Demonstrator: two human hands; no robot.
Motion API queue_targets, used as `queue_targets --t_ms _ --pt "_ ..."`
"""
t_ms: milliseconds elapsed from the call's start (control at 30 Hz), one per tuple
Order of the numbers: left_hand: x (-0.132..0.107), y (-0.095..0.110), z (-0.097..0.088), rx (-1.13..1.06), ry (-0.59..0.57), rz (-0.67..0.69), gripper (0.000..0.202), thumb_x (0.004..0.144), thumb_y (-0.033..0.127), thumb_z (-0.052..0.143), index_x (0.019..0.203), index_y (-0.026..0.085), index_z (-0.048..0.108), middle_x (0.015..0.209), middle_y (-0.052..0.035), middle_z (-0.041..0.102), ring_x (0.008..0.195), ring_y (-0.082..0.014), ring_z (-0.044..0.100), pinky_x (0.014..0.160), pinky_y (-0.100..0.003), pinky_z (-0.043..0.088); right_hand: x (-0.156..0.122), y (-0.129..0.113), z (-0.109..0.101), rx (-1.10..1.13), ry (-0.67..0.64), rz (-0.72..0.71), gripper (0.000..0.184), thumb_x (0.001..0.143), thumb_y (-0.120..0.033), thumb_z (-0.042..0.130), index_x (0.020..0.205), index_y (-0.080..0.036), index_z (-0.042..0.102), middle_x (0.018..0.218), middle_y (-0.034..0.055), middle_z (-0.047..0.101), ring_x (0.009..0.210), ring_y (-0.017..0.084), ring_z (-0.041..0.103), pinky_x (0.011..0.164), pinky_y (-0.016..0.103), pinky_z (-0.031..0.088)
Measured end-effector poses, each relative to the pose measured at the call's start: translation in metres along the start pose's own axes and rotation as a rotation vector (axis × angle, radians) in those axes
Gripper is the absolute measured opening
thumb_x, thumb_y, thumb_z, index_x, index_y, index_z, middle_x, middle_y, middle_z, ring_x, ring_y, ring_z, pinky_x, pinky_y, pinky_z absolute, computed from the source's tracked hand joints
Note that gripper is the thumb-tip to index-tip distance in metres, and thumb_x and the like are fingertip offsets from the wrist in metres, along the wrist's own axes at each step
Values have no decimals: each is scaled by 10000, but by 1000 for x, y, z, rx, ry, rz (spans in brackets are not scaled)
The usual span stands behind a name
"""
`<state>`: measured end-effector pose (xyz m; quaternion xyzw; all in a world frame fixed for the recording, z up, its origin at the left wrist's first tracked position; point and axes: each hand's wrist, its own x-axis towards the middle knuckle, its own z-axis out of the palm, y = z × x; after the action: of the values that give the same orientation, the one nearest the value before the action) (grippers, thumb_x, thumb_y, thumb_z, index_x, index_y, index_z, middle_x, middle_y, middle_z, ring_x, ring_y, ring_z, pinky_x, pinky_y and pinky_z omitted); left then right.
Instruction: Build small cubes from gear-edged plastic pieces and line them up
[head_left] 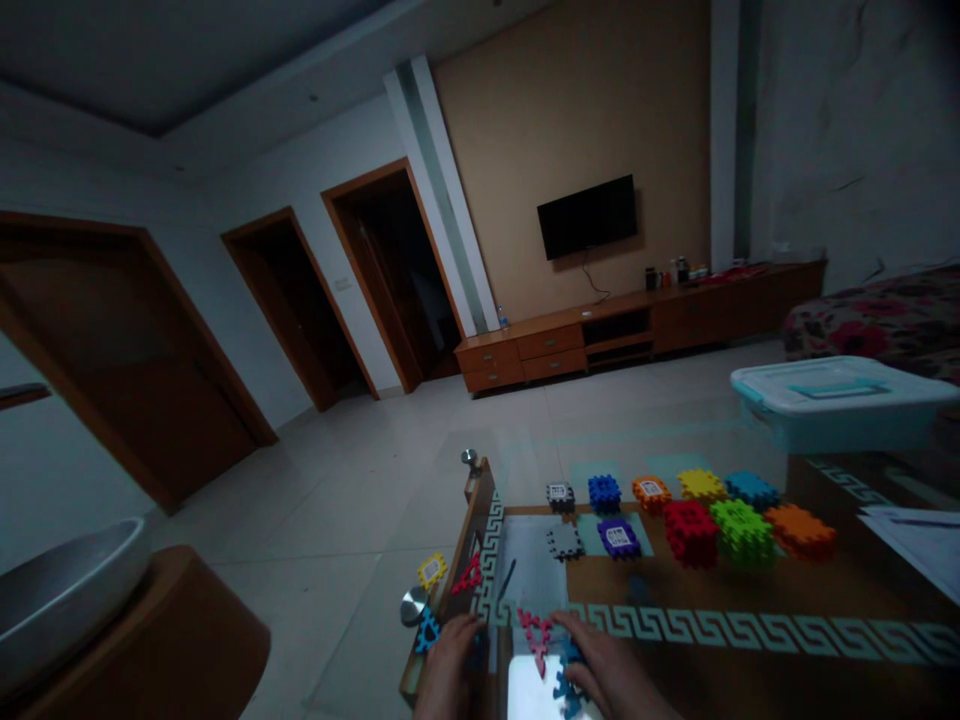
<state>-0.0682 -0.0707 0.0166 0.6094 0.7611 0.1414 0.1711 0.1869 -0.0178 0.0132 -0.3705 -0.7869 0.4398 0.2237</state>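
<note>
My right hand [609, 665] is at the bottom, its fingers closed round a blue interlocking foam-like piece [570, 690] with notched edges. Its fingertips reach the end of a pink triangular notched piece [536, 635], which overlaps a white panel [525, 690]. At the table's left edge my left hand [450, 662] has its fingers curled together. A dark patch shows under them, too dim to identify. Beside that hand are a blue triangular piece [427, 632] and a red triangular piece [468, 574]. A yellow labelled square piece [431, 570] lies just beyond.
Several coloured notched stacks stand on the table, among them a red stack [690, 533], a green stack [742, 533] and a purple stack [619, 538]. A pen [507, 578] lies at left, papers [915, 545] at right. Behind is a lidded plastic box [840, 430].
</note>
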Motion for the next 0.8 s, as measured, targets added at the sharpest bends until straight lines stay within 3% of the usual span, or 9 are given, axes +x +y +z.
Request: queue_targets --t_ms 100,300,433,567,667,800 --pt "-6 2 -12 55 -52 -17 583 592 -1 462 1106 209 641 1190 -63 625 1130 -202 535 987 -304 401 -2 1 1 4 -36 21 603 662 -74 546 1253 -197 550 1299 107 590 1189 249 526 1006 314 361" --pt "-8 24 -15 43 -72 -183 383 584 42 585 942 173 627 1028 -47 612 1022 -202 541 874 -256 393 -2 9 16 -24 23 -11 316 606 -58 579 884 -201 625 946 31 650 910 205 593 787 268 406" --pt "-6 41 -2 17 -50 -216 232 606 96 646 817 169 586 919 -54 616 921 -216 562 801 -275 391 1 10 38 10 5 -162 254 591 -73 632 799 -220 631 954 23 621 902 211 592 772 266 421" --pt "-7 64 18 -17 -42 -202 225 569 77 656 737 187 555 867 -46 621 880 -218 567 772 -283 380 4 12 57 -43 103 -320 188 638 -164 689 791 -264 646 1083 24 620 1000 250 571 853 314 432" --pt "-11 75 27 -61 -31 -169 226 564 72 644 711 209 540 802 -8 613 823 -188 562 740 -261 382 6 14 63 -92 162 -357 213 634 -217 736 821 -263 644 1093 29 629 966 249 577 835 308 438" --pt "-18 74 32 -288 10 -115 160 616 167 653 673 223 515 663 35 553 699 -152 512 655 -242 378 7 17 67 -153 177 -330 267 620 -201 751 856 -255 639 1081 27 640 939 237 576 814 289 431"
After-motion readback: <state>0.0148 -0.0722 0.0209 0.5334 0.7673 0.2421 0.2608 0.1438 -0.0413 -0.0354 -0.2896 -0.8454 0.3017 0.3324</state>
